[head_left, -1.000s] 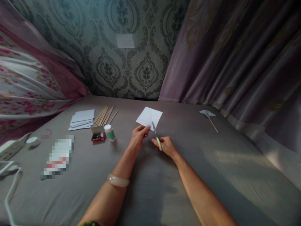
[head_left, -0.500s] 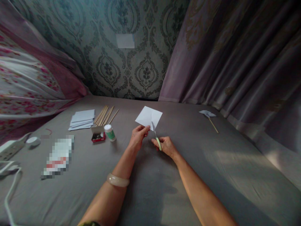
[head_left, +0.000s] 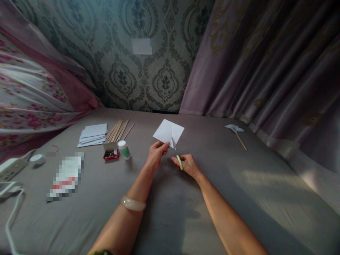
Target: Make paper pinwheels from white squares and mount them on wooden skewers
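Observation:
My left hand [head_left: 156, 153] pinches the near corner of a white square of paper [head_left: 168, 131], holding it just above the grey bed sheet [head_left: 164, 212]. My right hand [head_left: 187, 164] is closed on a pair of scissors with green handles [head_left: 176, 154]. The blades point up and away, and their tips meet the paper's near edge beside my left fingers. A pale bangle sits on my left wrist.
To the left lie a stack of white paper squares [head_left: 92, 135], several wooden sticks [head_left: 119, 129], a small open red box [head_left: 111, 152] and a green-and-white bottle [head_left: 123, 149]. A finished paper pinwheel on a stick [head_left: 235, 131] lies far right. A tape roll [head_left: 37, 160] and power strip [head_left: 10, 169] are at far left.
Almost nothing has moved. The paper has tilted very slightly at the scissors' tips, while both hands stay where they were.

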`<state>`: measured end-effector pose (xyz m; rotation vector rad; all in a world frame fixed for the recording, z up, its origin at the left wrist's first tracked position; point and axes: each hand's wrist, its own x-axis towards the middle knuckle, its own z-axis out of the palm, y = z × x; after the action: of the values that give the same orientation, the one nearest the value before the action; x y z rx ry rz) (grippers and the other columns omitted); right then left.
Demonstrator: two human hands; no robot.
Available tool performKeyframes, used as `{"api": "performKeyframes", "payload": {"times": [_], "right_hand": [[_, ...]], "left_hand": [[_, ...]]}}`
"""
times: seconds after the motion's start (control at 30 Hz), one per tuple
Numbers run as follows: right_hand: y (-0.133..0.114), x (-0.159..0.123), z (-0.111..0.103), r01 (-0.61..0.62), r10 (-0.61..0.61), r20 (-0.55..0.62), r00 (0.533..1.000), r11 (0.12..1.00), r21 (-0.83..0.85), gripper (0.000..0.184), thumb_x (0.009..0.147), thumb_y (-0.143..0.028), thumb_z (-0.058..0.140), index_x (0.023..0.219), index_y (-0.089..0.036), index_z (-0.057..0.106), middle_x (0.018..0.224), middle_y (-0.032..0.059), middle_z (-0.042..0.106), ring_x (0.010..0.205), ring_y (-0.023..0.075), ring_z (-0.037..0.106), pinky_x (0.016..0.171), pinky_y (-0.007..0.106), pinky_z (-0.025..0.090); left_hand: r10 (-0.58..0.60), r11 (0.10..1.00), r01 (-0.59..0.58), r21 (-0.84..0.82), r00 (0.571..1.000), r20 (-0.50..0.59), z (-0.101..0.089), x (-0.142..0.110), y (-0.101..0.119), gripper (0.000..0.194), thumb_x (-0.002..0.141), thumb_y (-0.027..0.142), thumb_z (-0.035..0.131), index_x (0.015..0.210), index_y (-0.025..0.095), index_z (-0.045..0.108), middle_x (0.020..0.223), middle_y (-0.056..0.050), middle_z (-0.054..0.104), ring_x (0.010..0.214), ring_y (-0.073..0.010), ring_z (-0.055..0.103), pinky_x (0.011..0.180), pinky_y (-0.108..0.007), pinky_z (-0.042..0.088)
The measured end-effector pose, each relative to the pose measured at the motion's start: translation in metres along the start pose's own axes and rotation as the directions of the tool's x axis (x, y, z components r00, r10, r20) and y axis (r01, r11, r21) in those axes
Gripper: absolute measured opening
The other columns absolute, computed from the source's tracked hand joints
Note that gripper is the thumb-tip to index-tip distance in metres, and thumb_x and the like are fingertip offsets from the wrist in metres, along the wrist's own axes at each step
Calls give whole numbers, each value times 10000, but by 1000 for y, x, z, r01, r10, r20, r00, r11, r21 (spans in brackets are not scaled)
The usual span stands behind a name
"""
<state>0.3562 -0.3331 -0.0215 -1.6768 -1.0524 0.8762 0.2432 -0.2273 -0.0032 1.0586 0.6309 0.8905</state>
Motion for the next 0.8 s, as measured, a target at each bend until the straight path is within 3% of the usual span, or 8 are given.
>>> {"api": "performKeyframes", "payload": {"times": [0.8], "right_hand": [[4, 2, 1, 32, -32, -4, 999, 999, -17, 426, 688, -511, 647, 487, -153, 532, 442, -33, 465, 442, 76, 372, 462, 221, 291]], "left_hand": [[-9, 1000, 9, -7, 1000, -20, -2, 2, -4, 329, 529, 382, 809, 568, 146, 583, 552, 15, 537, 496, -63, 436, 499, -216, 328]]}}
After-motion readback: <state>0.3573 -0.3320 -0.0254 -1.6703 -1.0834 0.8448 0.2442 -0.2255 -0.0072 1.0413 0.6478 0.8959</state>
